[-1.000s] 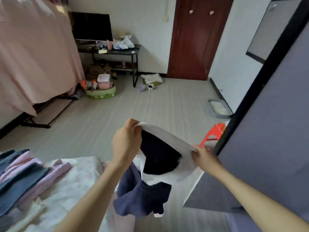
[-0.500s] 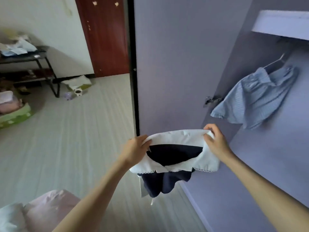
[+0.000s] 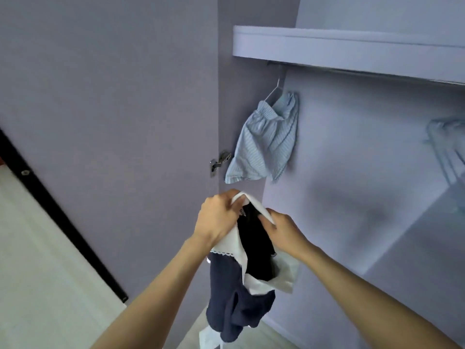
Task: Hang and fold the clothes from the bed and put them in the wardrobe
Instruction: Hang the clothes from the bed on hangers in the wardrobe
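I hold a navy garment with a wide white lace-edged collar (image 3: pixel 241 285) in front of the open wardrobe (image 3: pixel 352 172). My left hand (image 3: pixel 217 215) grips the top of the white collar. My right hand (image 3: pixel 281 229) pinches the collar's other side, close beside the left. The navy body hangs down below both hands. A pale blue striped garment (image 3: pixel 264 144) hangs on a hanger from the wardrobe rail (image 3: pixel 377 71).
The grey wardrobe door (image 3: pixel 113 109) stands open on the left, with a metal hinge (image 3: pixel 220 159) at its edge. A shelf (image 3: pixel 352 46) runs above the rail. Another pale garment (image 3: pixel 448 147) shows blurred at the far right. Light floor lies lower left.
The view has turned from the room toward the wardrobe's inside. My hands have come close together, gathering the white collar that was stretched wide between them.
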